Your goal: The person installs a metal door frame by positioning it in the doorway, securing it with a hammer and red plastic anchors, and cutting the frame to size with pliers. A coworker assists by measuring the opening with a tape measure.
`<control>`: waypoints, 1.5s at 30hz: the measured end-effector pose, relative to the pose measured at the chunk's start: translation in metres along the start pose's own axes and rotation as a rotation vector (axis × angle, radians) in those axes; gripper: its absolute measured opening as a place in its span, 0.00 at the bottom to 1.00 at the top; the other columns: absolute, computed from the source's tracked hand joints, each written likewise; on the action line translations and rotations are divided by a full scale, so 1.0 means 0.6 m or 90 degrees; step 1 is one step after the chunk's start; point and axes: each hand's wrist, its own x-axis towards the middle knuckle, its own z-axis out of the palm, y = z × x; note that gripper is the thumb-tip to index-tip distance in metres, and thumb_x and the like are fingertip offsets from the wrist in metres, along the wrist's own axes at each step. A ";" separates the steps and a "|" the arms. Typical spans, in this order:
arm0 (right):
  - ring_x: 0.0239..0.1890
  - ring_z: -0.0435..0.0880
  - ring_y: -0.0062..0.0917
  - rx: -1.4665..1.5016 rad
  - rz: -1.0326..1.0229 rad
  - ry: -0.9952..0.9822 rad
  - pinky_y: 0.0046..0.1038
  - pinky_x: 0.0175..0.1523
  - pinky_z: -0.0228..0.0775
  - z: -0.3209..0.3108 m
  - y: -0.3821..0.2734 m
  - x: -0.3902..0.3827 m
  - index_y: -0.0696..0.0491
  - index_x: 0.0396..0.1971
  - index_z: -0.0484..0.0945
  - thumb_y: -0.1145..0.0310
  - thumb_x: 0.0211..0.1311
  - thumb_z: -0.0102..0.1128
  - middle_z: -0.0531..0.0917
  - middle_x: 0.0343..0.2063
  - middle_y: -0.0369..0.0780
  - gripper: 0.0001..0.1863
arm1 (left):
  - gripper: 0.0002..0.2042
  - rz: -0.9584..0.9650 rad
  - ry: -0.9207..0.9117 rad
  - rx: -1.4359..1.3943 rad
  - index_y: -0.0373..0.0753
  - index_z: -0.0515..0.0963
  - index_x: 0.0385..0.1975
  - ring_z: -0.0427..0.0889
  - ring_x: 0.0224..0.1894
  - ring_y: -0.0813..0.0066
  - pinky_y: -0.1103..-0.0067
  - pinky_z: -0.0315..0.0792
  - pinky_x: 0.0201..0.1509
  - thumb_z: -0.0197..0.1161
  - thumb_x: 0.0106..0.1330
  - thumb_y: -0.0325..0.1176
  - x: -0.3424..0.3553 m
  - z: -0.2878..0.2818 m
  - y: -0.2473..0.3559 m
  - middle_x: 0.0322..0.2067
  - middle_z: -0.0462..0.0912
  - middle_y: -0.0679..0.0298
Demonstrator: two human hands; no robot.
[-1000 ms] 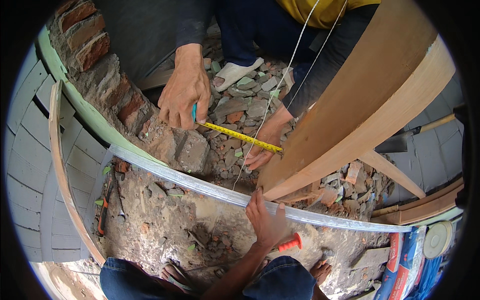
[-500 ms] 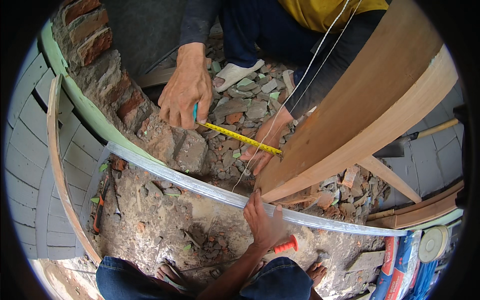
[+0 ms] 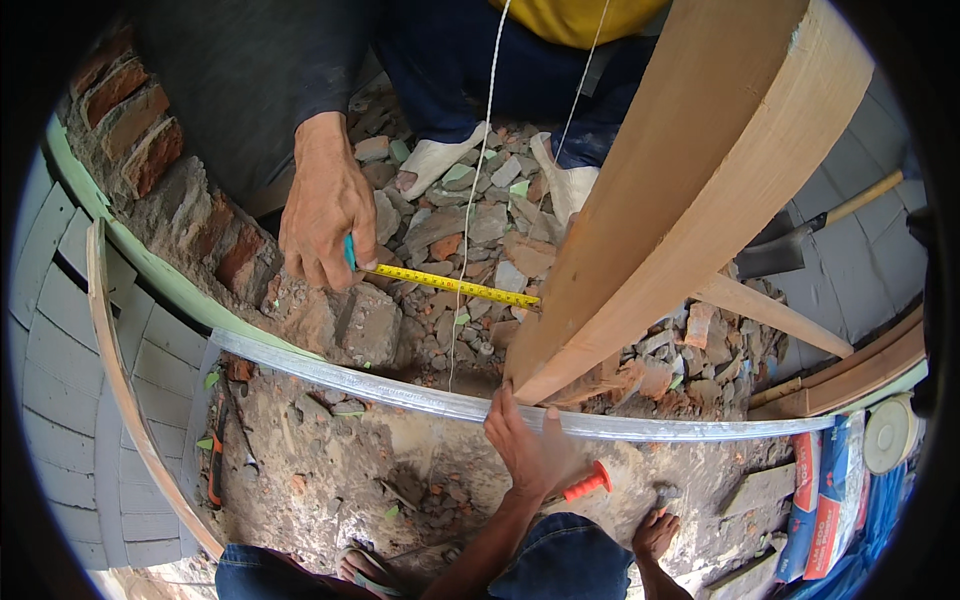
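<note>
My left hand (image 3: 518,445) reaches up from between my knees. Its fingers and thumb are around the lower end of a thick wooden post (image 3: 690,200), beside a long silvery metal strip (image 3: 330,382). My right hand (image 3: 655,535) is low at the right, fingers curled, near a small grey stone (image 3: 667,491); whether it holds anything is unclear. Across from me, a co-worker's hand (image 3: 330,215) grips a tape measure with a turquoise part (image 3: 350,253). The yellow blade (image 3: 450,284) runs to the post's side. A white string (image 3: 470,200) crosses above it.
Rubble (image 3: 490,225) lies around the co-worker's shoes. A broken brick wall (image 3: 225,245) stands left, near a curved wooden strip (image 3: 125,370). A red handle (image 3: 588,482) and orange-black tool (image 3: 217,455) lie nearby. Bags (image 3: 835,500), a shovel (image 3: 775,255) and a slanting brace (image 3: 770,312) are right.
The co-worker's other hand has left the blade's end by the post and is out of sight. My right hand has come slightly further into view. My left hand stays at the post's lower end.
</note>
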 end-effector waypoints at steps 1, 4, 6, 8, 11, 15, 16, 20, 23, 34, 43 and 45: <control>0.47 0.71 0.55 -0.001 0.000 -0.002 0.54 0.53 0.63 0.001 0.000 0.000 0.62 0.36 0.68 0.58 0.72 0.51 0.71 0.40 0.55 0.18 | 0.34 -0.001 -0.002 0.002 0.25 0.55 0.69 0.60 0.64 0.40 0.51 0.51 0.69 0.59 0.71 0.39 0.000 0.000 -0.001 0.63 0.62 0.37; 0.47 0.71 0.55 0.010 0.004 -0.006 0.54 0.53 0.63 0.003 0.003 0.000 0.62 0.36 0.68 0.59 0.71 0.52 0.71 0.40 0.55 0.18 | 0.34 -0.005 -0.004 0.005 0.25 0.55 0.69 0.61 0.64 0.41 0.51 0.52 0.69 0.59 0.70 0.39 0.001 0.001 -0.002 0.62 0.62 0.38; 0.48 0.70 0.55 0.014 0.004 -0.009 0.54 0.53 0.63 0.004 0.005 0.000 0.62 0.37 0.69 0.60 0.70 0.52 0.71 0.41 0.55 0.17 | 0.34 -0.007 -0.001 0.000 0.25 0.56 0.69 0.61 0.63 0.41 0.51 0.52 0.69 0.60 0.70 0.39 0.000 0.002 -0.002 0.62 0.63 0.38; 0.49 0.70 0.54 0.009 0.014 -0.018 0.53 0.54 0.64 0.004 0.006 0.001 0.62 0.37 0.69 0.60 0.70 0.53 0.71 0.41 0.55 0.17 | 0.34 -0.010 0.003 -0.005 0.25 0.56 0.69 0.61 0.63 0.40 0.51 0.52 0.68 0.60 0.70 0.39 0.000 0.003 -0.002 0.62 0.63 0.38; 0.50 0.70 0.54 0.009 0.025 -0.025 0.52 0.54 0.64 0.003 0.005 0.001 0.62 0.37 0.70 0.61 0.69 0.54 0.71 0.42 0.54 0.16 | 0.34 -0.008 0.007 -0.005 0.26 0.56 0.69 0.61 0.63 0.40 0.51 0.52 0.68 0.60 0.69 0.39 -0.001 0.004 -0.002 0.62 0.63 0.38; 0.51 0.70 0.53 0.014 0.034 -0.020 0.51 0.55 0.65 0.001 0.002 0.001 0.62 0.38 0.70 0.62 0.69 0.55 0.71 0.42 0.54 0.16 | 0.35 -0.002 0.008 -0.001 0.26 0.56 0.69 0.61 0.63 0.40 0.51 0.52 0.68 0.60 0.69 0.39 -0.001 0.004 -0.005 0.62 0.63 0.38; 0.50 0.70 0.53 0.016 0.034 -0.021 0.51 0.55 0.65 0.001 0.002 0.001 0.62 0.38 0.70 0.62 0.69 0.55 0.71 0.42 0.54 0.16 | 0.35 0.000 0.008 0.001 0.26 0.56 0.70 0.61 0.63 0.40 0.51 0.52 0.68 0.60 0.69 0.40 -0.001 0.004 -0.006 0.62 0.63 0.38; 0.50 0.70 0.53 0.014 0.027 -0.017 0.52 0.54 0.64 0.002 0.003 0.001 0.62 0.37 0.70 0.61 0.69 0.55 0.71 0.42 0.54 0.16 | 0.38 -0.021 0.004 0.006 0.29 0.57 0.69 0.61 0.64 0.42 0.53 0.52 0.70 0.67 0.62 0.35 -0.002 0.004 -0.006 0.63 0.63 0.41; 0.50 0.70 0.53 0.011 0.026 -0.017 0.51 0.55 0.64 0.005 0.006 0.001 0.62 0.37 0.70 0.62 0.69 0.55 0.71 0.42 0.54 0.16 | 0.40 -0.028 0.004 0.009 0.30 0.57 0.69 0.61 0.64 0.43 0.54 0.52 0.70 0.70 0.58 0.32 -0.002 0.004 -0.005 0.63 0.64 0.42; 0.50 0.70 0.53 0.012 0.035 -0.030 0.52 0.55 0.65 -0.003 -0.002 0.000 0.63 0.39 0.70 0.60 0.69 0.54 0.71 0.43 0.54 0.18 | 0.40 0.020 0.018 0.019 0.28 0.56 0.69 0.63 0.63 0.41 0.53 0.54 0.68 0.71 0.59 0.35 -0.002 0.001 -0.007 0.63 0.64 0.40; 0.49 0.70 0.54 0.005 0.023 -0.017 0.53 0.54 0.64 0.001 0.001 0.000 0.63 0.38 0.70 0.60 0.69 0.54 0.71 0.42 0.54 0.17 | 0.37 0.026 -0.001 -0.009 0.26 0.54 0.70 0.60 0.64 0.39 0.50 0.50 0.69 0.62 0.68 0.41 -0.003 -0.003 -0.007 0.62 0.61 0.37; 0.49 0.70 0.54 0.007 0.020 -0.017 0.53 0.54 0.64 0.001 0.002 0.000 0.63 0.38 0.70 0.61 0.69 0.54 0.71 0.42 0.54 0.17 | 0.37 0.026 -0.002 -0.008 0.26 0.54 0.70 0.60 0.64 0.39 0.50 0.50 0.69 0.62 0.68 0.40 -0.003 -0.003 -0.008 0.62 0.61 0.37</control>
